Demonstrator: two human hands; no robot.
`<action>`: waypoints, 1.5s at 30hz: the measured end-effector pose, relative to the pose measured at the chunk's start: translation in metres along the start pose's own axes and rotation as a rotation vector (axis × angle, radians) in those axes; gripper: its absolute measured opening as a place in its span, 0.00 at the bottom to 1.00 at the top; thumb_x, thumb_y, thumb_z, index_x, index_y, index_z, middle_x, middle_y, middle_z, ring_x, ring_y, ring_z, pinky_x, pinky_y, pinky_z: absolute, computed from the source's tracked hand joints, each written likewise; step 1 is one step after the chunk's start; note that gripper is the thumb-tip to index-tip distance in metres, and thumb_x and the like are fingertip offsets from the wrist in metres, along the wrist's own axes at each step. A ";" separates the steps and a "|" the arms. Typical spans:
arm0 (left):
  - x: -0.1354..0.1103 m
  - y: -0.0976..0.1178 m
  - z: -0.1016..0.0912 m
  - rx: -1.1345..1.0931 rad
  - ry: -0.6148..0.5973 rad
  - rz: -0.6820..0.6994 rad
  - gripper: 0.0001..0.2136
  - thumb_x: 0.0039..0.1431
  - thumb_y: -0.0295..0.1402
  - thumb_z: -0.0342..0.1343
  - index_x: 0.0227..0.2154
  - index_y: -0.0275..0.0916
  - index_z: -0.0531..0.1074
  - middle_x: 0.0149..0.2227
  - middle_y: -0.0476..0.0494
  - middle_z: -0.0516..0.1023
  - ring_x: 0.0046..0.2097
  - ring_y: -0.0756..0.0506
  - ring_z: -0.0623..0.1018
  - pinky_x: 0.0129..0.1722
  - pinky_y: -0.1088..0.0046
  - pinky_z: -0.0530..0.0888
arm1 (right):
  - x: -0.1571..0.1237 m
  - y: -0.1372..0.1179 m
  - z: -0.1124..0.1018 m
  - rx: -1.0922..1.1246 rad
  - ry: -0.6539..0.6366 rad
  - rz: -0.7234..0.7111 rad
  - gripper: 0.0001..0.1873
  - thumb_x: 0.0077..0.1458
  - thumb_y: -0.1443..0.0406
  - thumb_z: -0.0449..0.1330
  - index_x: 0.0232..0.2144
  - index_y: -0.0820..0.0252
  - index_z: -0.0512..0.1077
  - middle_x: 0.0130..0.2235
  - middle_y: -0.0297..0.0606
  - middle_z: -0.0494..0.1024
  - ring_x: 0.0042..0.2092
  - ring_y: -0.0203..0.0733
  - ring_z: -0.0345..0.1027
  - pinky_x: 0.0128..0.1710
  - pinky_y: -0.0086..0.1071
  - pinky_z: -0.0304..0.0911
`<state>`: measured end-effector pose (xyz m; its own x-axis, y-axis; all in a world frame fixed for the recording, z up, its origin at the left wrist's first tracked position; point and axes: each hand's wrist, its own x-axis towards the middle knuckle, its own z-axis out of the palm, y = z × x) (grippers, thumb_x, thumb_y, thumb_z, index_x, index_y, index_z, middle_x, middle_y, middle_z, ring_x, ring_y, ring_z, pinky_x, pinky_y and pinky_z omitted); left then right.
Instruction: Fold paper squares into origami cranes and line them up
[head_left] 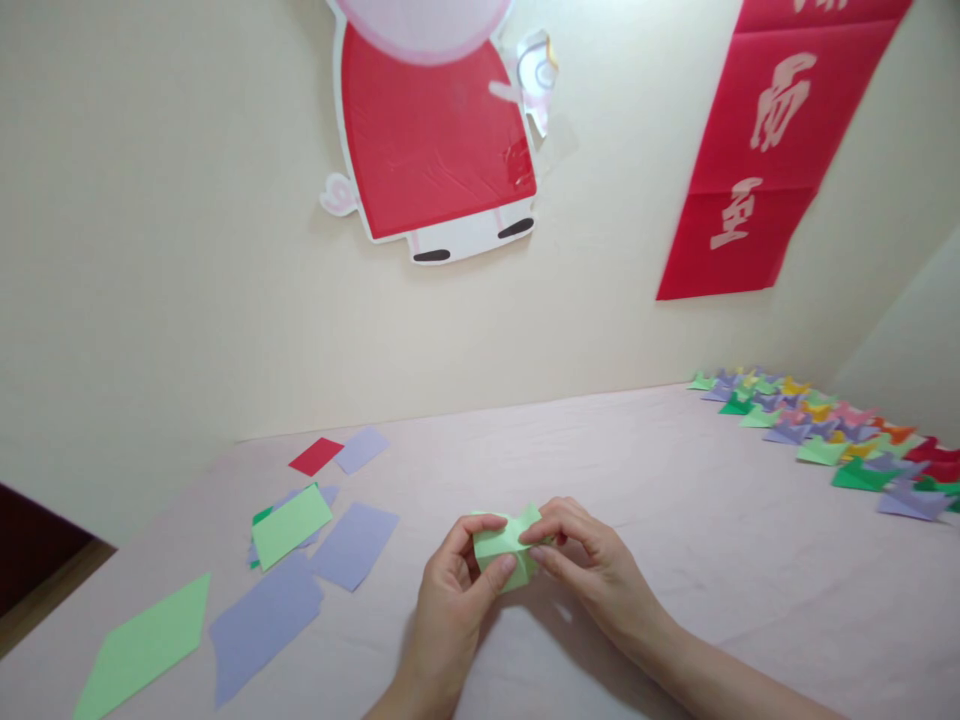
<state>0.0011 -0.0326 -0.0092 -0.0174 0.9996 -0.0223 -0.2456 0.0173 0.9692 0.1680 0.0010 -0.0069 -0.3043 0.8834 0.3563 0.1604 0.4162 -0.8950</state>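
A partly folded piece of light green paper (491, 543) is held just above the pale cloth surface, near the front middle. My left hand (459, 578) grips its left side, thumb on the near face and index finger along the top edge. At the paper's right side my right hand (589, 560) pinches a raised flap between thumb and index finger. Both hands are closed on the same paper. The undersides of the folds and some fingertips are hidden.
On the left lie flat sheets: a light green one (146, 645), purple ones (266, 625), a small stack (292, 525) and a red one (316, 457). Rows of folded coloured paper shapes (821, 450) stand at the far right. A wall (600, 340) bounds the back.
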 end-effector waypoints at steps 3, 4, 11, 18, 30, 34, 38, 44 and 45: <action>0.000 0.000 0.000 -0.046 -0.025 -0.014 0.16 0.50 0.36 0.66 0.40 0.38 0.71 0.36 0.47 0.76 0.37 0.49 0.75 0.37 0.76 0.72 | 0.000 0.000 0.000 0.005 0.009 -0.019 0.04 0.55 0.66 0.61 0.29 0.56 0.75 0.31 0.35 0.72 0.38 0.42 0.64 0.39 0.33 0.59; 0.000 0.000 0.000 -0.057 -0.034 -0.022 0.17 0.49 0.36 0.66 0.41 0.38 0.71 0.36 0.47 0.77 0.38 0.48 0.75 0.38 0.76 0.72 | 0.000 0.000 0.000 0.011 0.011 -0.024 0.04 0.55 0.66 0.61 0.29 0.56 0.75 0.31 0.35 0.72 0.38 0.42 0.64 0.39 0.33 0.58; -0.002 0.005 0.002 -0.083 -0.078 -0.083 0.16 0.49 0.36 0.67 0.39 0.38 0.72 0.35 0.47 0.77 0.37 0.49 0.75 0.37 0.77 0.70 | 0.000 0.006 0.001 0.072 0.010 -0.006 0.04 0.56 0.66 0.60 0.30 0.56 0.76 0.30 0.34 0.70 0.36 0.41 0.63 0.37 0.32 0.57; 0.000 -0.001 0.002 -0.106 -0.068 -0.104 0.17 0.47 0.34 0.69 0.39 0.37 0.72 0.32 0.49 0.77 0.33 0.51 0.74 0.32 0.80 0.69 | -0.001 0.000 0.001 0.084 0.050 -0.010 0.04 0.54 0.67 0.62 0.30 0.55 0.77 0.40 0.35 0.65 0.44 0.40 0.63 0.46 0.32 0.57; -0.001 0.003 0.006 -0.120 -0.080 -0.107 0.16 0.45 0.34 0.70 0.35 0.36 0.72 0.30 0.49 0.77 0.32 0.51 0.75 0.33 0.80 0.69 | -0.002 -0.001 0.002 0.057 0.000 -0.051 0.03 0.55 0.67 0.62 0.30 0.55 0.76 0.39 0.35 0.66 0.40 0.39 0.64 0.41 0.30 0.59; -0.002 0.001 0.006 -0.164 -0.028 -0.112 0.16 0.47 0.34 0.69 0.36 0.37 0.71 0.30 0.50 0.76 0.33 0.51 0.75 0.34 0.79 0.70 | -0.003 0.000 0.001 0.036 -0.006 -0.068 0.05 0.58 0.65 0.60 0.32 0.54 0.77 0.41 0.37 0.66 0.41 0.40 0.64 0.41 0.31 0.60; -0.004 -0.001 0.006 -0.194 0.038 -0.123 0.16 0.50 0.34 0.67 0.39 0.38 0.70 0.33 0.49 0.77 0.35 0.51 0.75 0.36 0.78 0.70 | -0.004 -0.001 0.001 0.007 -0.034 -0.088 0.06 0.58 0.64 0.59 0.37 0.53 0.77 0.45 0.38 0.66 0.40 0.39 0.64 0.40 0.32 0.61; -0.008 0.001 0.011 -0.297 0.064 -0.159 0.19 0.49 0.34 0.68 0.42 0.38 0.67 0.36 0.45 0.78 0.38 0.48 0.77 0.38 0.75 0.71 | -0.007 -0.004 0.005 -0.033 -0.025 -0.031 0.07 0.53 0.66 0.63 0.37 0.56 0.73 0.49 0.40 0.64 0.39 0.38 0.64 0.38 0.31 0.62; -0.009 0.002 0.013 -0.313 0.070 -0.160 0.19 0.49 0.34 0.68 0.42 0.38 0.67 0.36 0.46 0.78 0.38 0.48 0.77 0.39 0.75 0.71 | -0.007 -0.004 0.006 -0.026 -0.019 -0.020 0.05 0.54 0.66 0.62 0.35 0.57 0.73 0.48 0.40 0.65 0.38 0.37 0.64 0.37 0.31 0.62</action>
<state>0.0129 -0.0414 -0.0037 -0.0184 0.9807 -0.1948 -0.5355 0.1549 0.8302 0.1643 -0.0083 -0.0073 -0.3250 0.8709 0.3687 0.1786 0.4394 -0.8804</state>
